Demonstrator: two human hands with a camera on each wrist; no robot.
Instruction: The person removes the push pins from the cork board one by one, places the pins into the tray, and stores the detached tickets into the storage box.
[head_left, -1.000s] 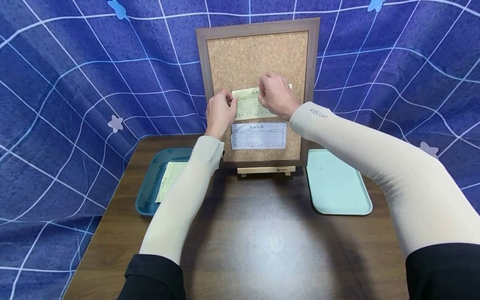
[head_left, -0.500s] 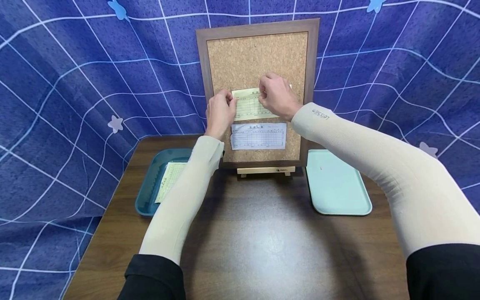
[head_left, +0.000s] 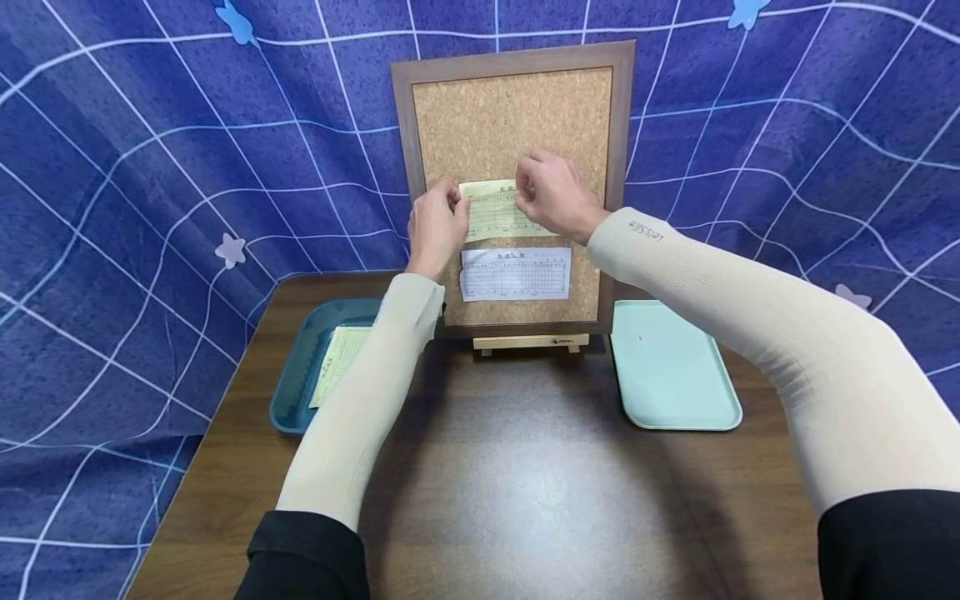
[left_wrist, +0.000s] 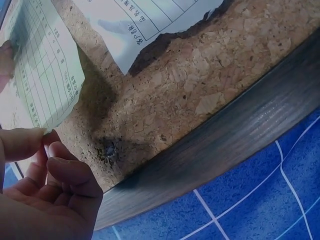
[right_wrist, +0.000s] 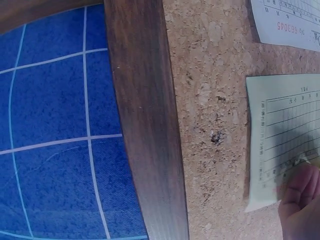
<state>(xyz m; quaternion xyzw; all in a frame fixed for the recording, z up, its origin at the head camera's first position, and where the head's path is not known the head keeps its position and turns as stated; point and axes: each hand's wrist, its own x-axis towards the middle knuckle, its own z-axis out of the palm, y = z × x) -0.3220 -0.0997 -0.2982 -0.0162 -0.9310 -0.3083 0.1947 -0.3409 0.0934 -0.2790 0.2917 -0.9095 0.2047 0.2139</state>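
Note:
A pale yellow-green printed form (head_left: 491,208) lies against the framed corkboard (head_left: 510,108), its right part hidden behind my right hand. My left hand (head_left: 437,223) pinches its left end between thumb and forefinger; in the left wrist view that edge of the form (left_wrist: 47,75) stands off the cork. My right hand (head_left: 557,193) is at the form's upper middle, fingers bent. In the right wrist view a small pale piece (right_wrist: 301,159) shows at its fingertips, its kind cannot be told. Below, a white printed form (head_left: 516,273) with a torn left edge is on the cork.
The board stands on a small wooden easel (head_left: 531,342) at the table's back. A dark teal tray (head_left: 288,392) with yellow-green forms (head_left: 341,358) sits left, partly behind my left arm. On the right is a mint tray (head_left: 675,375) with a tiny red mark. Blue curtain hangs behind.
Both hands stay at the same places on the yellow-green form. Its left end has shifted slightly left with my left hand, and its upper right corner is now hidden behind my right hand.

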